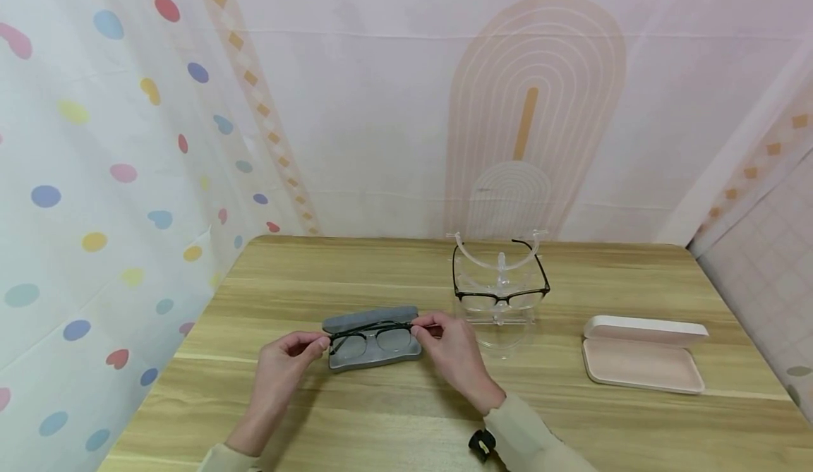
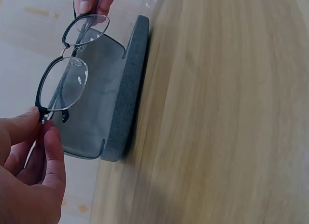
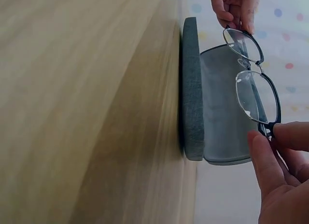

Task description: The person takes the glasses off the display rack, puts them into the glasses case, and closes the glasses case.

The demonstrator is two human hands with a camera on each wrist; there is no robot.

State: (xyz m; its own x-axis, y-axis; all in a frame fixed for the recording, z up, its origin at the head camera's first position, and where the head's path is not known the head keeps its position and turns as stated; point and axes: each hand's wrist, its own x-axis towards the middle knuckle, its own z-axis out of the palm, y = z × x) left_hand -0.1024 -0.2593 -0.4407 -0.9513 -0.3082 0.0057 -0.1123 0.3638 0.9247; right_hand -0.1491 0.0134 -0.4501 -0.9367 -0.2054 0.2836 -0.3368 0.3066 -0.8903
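Note:
A pair of eyeglasses (image 1: 372,336) with dark upper rims is held between both hands, its temples folded behind the lenses. My left hand (image 1: 279,370) pinches one end of the frame between thumb and fingers. At the other end, my right hand (image 1: 456,359) pinches the opposite corner the same way. Below and behind the eyeglasses lies a grey glasses case (image 1: 377,366), its lid open toward the back. Both wrist views show the eyeglasses (image 2: 64,84) in front of the case's grey lining; whether they touch it, I cannot tell.
A clear display stand (image 1: 500,264) holds another pair of black-framed eyeglasses (image 1: 473,295) behind my right hand. Farther right, a pale pink glasses case (image 1: 644,366) lies open on the wooden table (image 1: 406,430). A small black object (image 1: 482,445) is beside the right sleeve. Patterned curtains hang behind.

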